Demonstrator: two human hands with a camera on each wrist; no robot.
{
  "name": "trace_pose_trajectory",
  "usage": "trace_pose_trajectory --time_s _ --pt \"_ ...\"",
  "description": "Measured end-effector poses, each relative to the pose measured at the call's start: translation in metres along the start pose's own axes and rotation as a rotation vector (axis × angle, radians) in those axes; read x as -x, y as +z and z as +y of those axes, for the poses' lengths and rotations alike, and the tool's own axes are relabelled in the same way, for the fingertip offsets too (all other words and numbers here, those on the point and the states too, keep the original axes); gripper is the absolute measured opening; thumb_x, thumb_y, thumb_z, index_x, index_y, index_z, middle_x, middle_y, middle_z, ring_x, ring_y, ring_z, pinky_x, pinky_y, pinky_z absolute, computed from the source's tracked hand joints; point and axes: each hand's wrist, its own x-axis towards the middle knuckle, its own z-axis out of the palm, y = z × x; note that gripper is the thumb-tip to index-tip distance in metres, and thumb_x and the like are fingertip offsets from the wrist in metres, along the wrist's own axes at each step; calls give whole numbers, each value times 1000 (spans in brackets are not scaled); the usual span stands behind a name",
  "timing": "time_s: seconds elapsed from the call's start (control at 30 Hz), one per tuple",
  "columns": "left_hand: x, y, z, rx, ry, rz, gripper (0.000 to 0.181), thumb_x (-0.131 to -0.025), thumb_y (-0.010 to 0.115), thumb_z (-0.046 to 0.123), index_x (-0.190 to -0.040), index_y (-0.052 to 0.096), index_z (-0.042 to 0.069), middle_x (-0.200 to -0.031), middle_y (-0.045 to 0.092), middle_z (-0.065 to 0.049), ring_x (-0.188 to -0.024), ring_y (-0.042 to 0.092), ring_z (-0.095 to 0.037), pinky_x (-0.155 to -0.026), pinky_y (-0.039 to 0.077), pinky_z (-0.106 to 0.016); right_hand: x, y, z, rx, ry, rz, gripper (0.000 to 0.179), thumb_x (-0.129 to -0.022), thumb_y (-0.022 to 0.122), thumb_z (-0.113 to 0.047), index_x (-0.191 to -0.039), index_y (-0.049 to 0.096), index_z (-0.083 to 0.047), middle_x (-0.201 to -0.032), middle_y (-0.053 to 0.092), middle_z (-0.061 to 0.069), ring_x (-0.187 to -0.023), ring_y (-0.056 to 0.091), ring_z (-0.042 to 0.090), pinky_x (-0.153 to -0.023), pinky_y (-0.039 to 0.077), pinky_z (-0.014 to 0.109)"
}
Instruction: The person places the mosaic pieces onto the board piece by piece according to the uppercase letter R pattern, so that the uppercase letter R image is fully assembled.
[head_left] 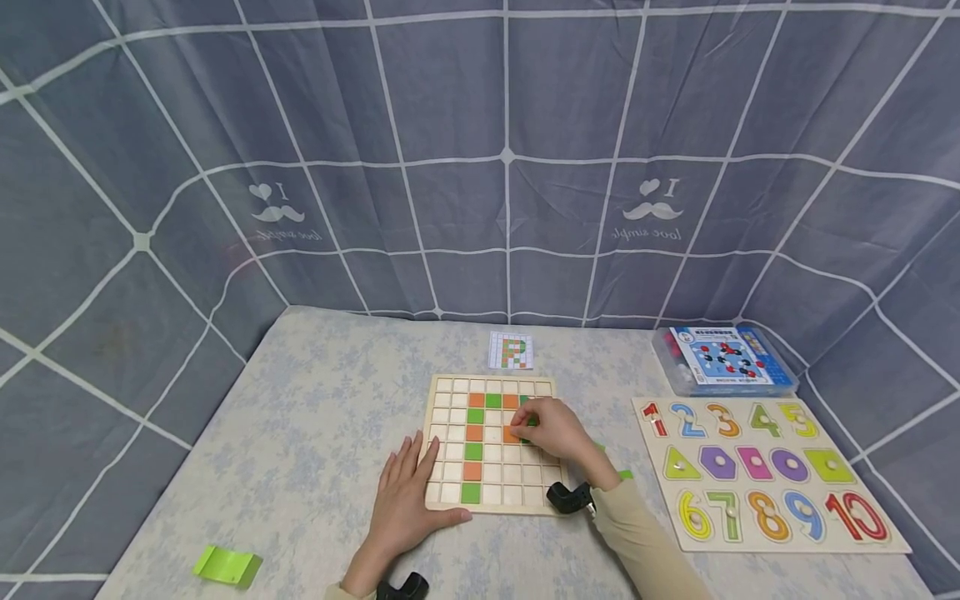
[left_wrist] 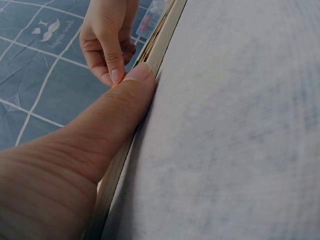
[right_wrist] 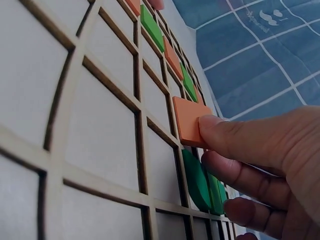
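A wooden grid board (head_left: 491,509) lies on the cloth-covered table, with orange and green tiles set in several of its squares. My left hand (head_left: 403,498) rests along the board's lower left corner, fingers extended, and its thumb (left_wrist: 117,107) lies on the board's edge. Over the board's right half, my right hand (head_left: 558,435) pinches an orange square tile (right_wrist: 187,121) between thumb and fingers. The tile looks tilted against the grid, just beside a dark green tile with a curved edge (right_wrist: 196,180). Part of the grid's right side is hidden beneath my right hand.
Behind the board lies a pattern card (head_left: 511,351). To the right are a number-and-shape puzzle board (head_left: 772,442) and a clear plastic box (head_left: 727,360). A light green holder (head_left: 227,567) sits at front left. Small green pieces (head_left: 626,475) show beside my right forearm.
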Motion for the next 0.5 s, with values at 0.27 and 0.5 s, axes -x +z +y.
trace_pose_trajectory --time_s 0.27,0.5 --pt "0 -1 1 -6 9 6 114 -62 74 68 -147 35 4 -149 27 -24 -139 17 -39 -109 12 -55 0 -2 -2 66 -34 16 7 -85 73 -16 -79 72 -19 -76 58 -12 -66 49 7 -61 43 30" --pt "0 -1 1 -3 13 13 113 -62 74 68 -147 35 3 -149 28 -24 -139 17 -39 -109 12 -55 0 -1 -2 116 -22 18 6 -85 73 -15 -80 74 -19 -78 60 -12 -68 51 8 -60 44 29"
